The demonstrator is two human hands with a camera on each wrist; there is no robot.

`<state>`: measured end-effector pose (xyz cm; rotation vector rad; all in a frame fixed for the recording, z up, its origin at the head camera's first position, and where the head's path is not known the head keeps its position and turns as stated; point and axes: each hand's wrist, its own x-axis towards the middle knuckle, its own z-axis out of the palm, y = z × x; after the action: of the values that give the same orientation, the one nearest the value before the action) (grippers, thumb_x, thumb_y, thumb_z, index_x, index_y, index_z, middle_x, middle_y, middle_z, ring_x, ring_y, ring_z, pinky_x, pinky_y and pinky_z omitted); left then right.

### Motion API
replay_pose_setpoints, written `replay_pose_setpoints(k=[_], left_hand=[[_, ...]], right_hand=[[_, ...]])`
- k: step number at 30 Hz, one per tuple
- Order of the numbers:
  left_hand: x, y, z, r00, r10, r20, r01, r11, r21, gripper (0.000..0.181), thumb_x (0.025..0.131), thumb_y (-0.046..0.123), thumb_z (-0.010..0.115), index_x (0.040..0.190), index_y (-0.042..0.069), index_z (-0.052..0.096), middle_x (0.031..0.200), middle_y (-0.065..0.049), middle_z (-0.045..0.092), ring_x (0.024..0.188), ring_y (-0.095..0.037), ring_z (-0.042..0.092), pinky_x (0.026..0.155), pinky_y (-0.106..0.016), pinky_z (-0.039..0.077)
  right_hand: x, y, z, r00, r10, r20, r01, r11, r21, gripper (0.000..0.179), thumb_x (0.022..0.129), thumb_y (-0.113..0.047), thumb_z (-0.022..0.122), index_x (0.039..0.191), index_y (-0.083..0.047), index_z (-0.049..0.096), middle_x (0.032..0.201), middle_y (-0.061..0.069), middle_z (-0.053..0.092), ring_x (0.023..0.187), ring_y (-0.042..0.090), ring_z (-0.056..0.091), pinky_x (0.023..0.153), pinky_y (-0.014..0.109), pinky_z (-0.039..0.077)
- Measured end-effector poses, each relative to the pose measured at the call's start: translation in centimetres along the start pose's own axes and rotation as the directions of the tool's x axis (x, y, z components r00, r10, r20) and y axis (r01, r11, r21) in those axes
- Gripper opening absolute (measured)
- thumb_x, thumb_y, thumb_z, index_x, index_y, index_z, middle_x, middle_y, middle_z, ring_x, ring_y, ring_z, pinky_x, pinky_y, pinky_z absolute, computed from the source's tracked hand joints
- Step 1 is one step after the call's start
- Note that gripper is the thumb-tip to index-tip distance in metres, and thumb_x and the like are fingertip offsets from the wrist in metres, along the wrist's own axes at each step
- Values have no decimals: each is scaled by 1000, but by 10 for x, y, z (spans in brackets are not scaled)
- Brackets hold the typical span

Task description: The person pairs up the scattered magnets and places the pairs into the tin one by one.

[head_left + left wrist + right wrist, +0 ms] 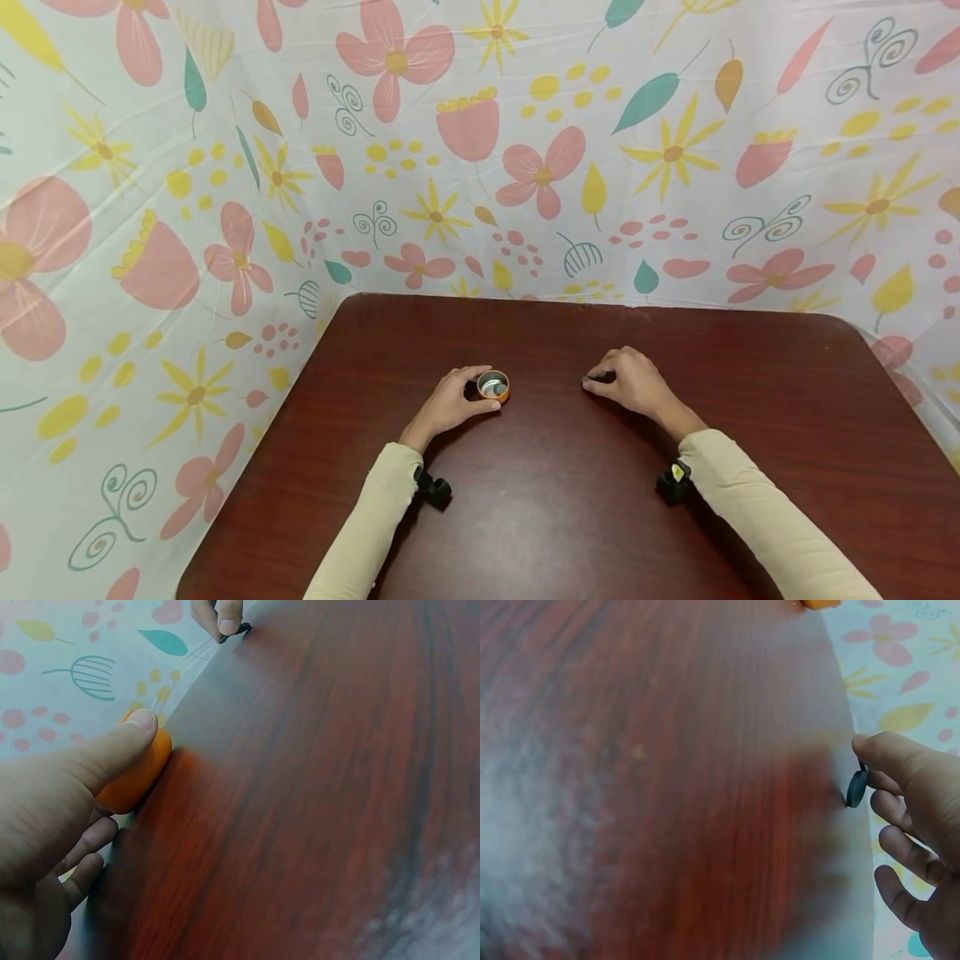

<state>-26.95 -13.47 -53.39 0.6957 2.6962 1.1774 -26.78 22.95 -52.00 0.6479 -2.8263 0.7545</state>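
Note:
A small round orange tin [506, 395] with a silvery inside stands on the table, its open top facing up. My left hand [448, 406] holds it from the left, thumb on the near side and fingers round the far side. In the left wrist view the thumb lies over the smooth orange wall of the tin [135, 784]. To the right, my right hand [633, 382] pinches a small dark piece between thumb and forefinger, close over the table. The right wrist view shows a dark flat disc [857, 789] just below that thumb tip, the other fingers loosely bent.
The dark red-brown wooden table [525, 500] has rounded corners and a glossy patch of light near the front. A white cloth with printed flowers [480, 192] hangs behind the table and along its left side. Each wrist wears a small black camera [435, 490].

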Motion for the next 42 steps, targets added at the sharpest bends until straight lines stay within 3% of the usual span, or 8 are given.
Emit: replay_pose_setpoints(k=[18, 29, 42], left_hand=[[2, -3, 1, 1000, 11, -3, -11, 1000, 10, 73, 86, 48, 81, 148, 19, 55, 142, -1, 59, 125, -22, 53, 104, -47, 46], [3, -4, 2, 1000, 10, -2, -10, 1000, 16, 74, 86, 46, 82, 149, 18, 55, 143, 0, 59, 126, -22, 53, 105, -45, 46], [1, -4, 2, 1000, 15, -10, -15, 1000, 10, 73, 87, 47, 81, 148, 17, 55, 144, -1, 59, 125, -23, 54, 105, -47, 46]], right_hand=[[0, -4, -11, 999, -43, -6, 43, 999, -29, 13, 86, -28, 84, 94, -18, 84, 94, -3, 74, 94, 22, 60, 80, 45, 50], [2, -4, -14, 997, -71, -27, 71, 997, -36, 10, 85, -28, 85, 91, -19, 84, 91, -5, 73, 89, 19, 58, 74, 40, 49], [19, -32, -16, 994, -106, -15, 106, 994, 3, 14, 87, -31, 84, 93, -18, 84, 95, -3, 72, 88, 17, 56, 72, 38, 48]])
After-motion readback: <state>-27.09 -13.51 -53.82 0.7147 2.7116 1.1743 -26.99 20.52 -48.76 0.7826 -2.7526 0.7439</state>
